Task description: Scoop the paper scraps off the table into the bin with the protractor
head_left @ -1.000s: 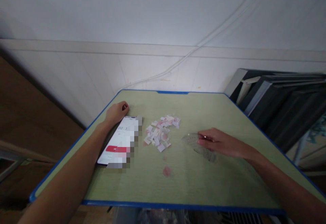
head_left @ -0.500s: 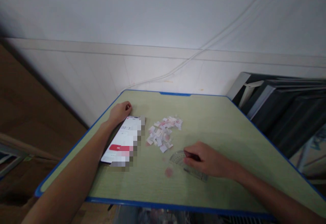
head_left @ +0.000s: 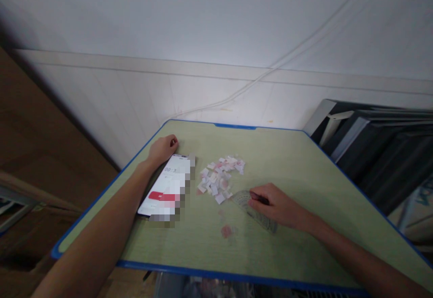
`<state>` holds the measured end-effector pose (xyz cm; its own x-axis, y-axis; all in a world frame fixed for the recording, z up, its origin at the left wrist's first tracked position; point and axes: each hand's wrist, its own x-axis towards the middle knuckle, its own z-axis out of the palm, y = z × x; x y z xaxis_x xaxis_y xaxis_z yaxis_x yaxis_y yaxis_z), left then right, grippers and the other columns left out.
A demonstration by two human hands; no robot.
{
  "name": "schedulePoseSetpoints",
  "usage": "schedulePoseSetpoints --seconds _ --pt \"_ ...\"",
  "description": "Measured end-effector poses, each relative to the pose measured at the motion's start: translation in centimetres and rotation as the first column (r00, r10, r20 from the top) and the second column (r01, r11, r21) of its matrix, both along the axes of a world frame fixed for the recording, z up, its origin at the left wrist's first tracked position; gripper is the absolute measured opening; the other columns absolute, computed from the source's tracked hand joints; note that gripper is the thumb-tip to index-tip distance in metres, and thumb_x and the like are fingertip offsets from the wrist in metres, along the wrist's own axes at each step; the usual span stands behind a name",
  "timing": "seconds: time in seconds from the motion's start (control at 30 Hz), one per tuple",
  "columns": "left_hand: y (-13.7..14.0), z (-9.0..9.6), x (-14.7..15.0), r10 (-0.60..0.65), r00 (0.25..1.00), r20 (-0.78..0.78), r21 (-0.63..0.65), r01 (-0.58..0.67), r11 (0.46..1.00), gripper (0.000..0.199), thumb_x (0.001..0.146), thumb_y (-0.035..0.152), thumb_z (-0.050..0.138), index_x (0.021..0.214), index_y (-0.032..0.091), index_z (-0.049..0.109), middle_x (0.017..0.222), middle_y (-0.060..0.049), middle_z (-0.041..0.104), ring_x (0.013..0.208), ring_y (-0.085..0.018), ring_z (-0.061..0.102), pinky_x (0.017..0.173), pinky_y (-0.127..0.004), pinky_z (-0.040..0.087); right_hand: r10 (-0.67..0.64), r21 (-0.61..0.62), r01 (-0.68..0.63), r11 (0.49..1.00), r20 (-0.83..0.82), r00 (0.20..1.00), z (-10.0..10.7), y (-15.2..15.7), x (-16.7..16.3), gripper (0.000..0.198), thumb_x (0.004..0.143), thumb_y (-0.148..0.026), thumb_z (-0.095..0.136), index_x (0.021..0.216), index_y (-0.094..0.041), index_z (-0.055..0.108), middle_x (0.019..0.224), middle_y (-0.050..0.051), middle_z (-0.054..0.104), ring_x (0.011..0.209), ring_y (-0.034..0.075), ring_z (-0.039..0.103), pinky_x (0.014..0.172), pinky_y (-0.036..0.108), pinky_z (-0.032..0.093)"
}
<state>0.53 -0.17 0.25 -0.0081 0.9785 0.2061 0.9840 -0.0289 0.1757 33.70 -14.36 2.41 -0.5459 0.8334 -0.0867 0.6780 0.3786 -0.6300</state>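
The fingers (head_left: 171, 143) of the left hand (head_left: 163, 149) are curled loosely into a soft fist that holds nothing; the hand rests on the green tabletop (head_left: 297, 171) at its far left, touching or just beside the far end of a smartphone (head_left: 165, 185). The phone lies flat with its lit screen up, its long axis running from the near left toward the far right alongside the left forearm.

Just right of the phone sits a loose pile of small white and pink paper scraps (head_left: 220, 177). One faint pink scrap (head_left: 226, 231) lies apart from the pile, nearer the front edge.

Further right, the right hand (head_left: 275, 205) lies palm down with its fingers (head_left: 259, 196) bent and pressing on a clear plastic protractor (head_left: 252, 207). The protractor lies flat under the fingertips; its leftward end reaches toward the near right edge of the pile, almost touching it, while its other end runs back under the hand toward the near right. The right hand is therefore much the nearer one to both protractor and scraps, and the pile lies to the far left of its fingertips.
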Motion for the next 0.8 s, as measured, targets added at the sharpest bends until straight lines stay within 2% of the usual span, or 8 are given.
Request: schedulePoseSetpoints --seconds 0.17,0.47,0.57,0.73,0.8 --pt "-0.2 0.2 0.2 0.019 1.0 -0.015 -0.003 -0.019 1.0 0.019 0.085 0.026 0.043 0.089 0.019 0.06 0.087 -0.006 0.068 0.078 -0.02 0.061 0.059 -0.027 0.035 0.009 0.014 -0.01 1.0 0.028 1.0 0.4 0.2 0.8 0.031 0.08 -0.035 0.042 0.053 -0.021 0.032 0.051 -0.005 0.032 0.05 0.011 0.034 0.05 0.026 0.021" --pt "0.0 0.0 0.0 -0.011 1.0 0.015 -0.004 0.011 1.0 0.021 0.086 0.029 0.042 0.089 0.018 0.06 0.086 -0.007 0.067 0.076 -0.02 0.06 0.059 -0.028 0.035 0.054 -0.083 -0.054 0.995 -0.003 0.999 0.4 0.2 1.6 0.033 0.081 -0.036 0.043 0.054 -0.021 0.033 0.052 -0.005 0.031 0.049 0.01 0.033 0.048 0.025 0.021" --pt "0.0 0.0 -0.1 -0.018 1.0 0.017 0.009 0.018 1.0 0.022 0.085 0.03 0.041 0.087 0.019 0.06 0.084 -0.007 0.067 0.076 -0.02 0.06 0.061 -0.028 0.036 0.013 -0.039 -0.013 0.999 0.006 1.0 0.2 0.1 1.6 0.033 0.081 -0.037 0.041 0.054 -0.021 0.033 0.052 -0.005 0.032 0.05 0.01 0.033 0.049 0.026 0.02" --pt "0.0 -0.1 0.0 -0.007 1.0 0.027 -0.001 0.007 1.0 0.021 0.084 0.03 0.042 0.087 0.019 0.059 0.084 -0.006 0.067 0.075 -0.02 0.06 0.06 -0.028 0.036 0.201 -0.151 -0.203 0.968 -0.03 0.979 0.4 -0.3 1.6 0.036 0.083 -0.04 0.043 0.055 -0.021 0.032 0.053 -0.006 0.027 0.05 0.009 0.028 0.049 0.026 0.019" --pt "0.0 -0.1 -0.1 -0.008 1.0 0.026 0.006 0.008 1.0 0.02 0.084 0.03 0.042 0.087 0.019 0.059 0.084 -0.006 0.067 0.075 -0.02 0.06 0.06 -0.028 0.036 0.22 -0.167 -0.224 0.96 -0.04 0.975 0.5 -0.4 1.4 0.038 0.084 -0.043 0.044 0.055 -0.021 0.032 0.054 -0.006 0.026 0.051 0.009 0.028 0.05 0.025 0.019"
